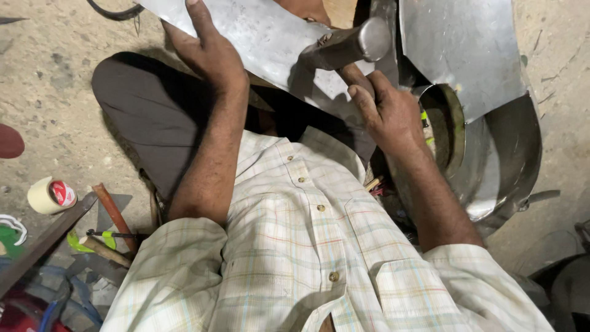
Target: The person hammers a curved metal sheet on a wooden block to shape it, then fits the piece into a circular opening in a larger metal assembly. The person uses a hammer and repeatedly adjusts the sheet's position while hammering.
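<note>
My left hand (pixel 209 52) lies flat on a shiny metal sheet (pixel 258 31) near the top of the view, fingers spread and pressing it down. My right hand (pixel 388 110) is closed around the wooden handle of a hammer (pixel 347 46). The hammer's grey steel head hovers just over the sheet, to the right of my left hand. I sit on the ground in a checked shirt and dark trousers, the sheet lying over my knees.
Curved metal sheets and a round metal bowl shape (pixel 491 147) lie at my right. On the concrete floor at my left are a roll of tape (pixel 49 195), a wooden-handled tool (pixel 114 215), a flat metal bar (pixel 43 243) and several small items.
</note>
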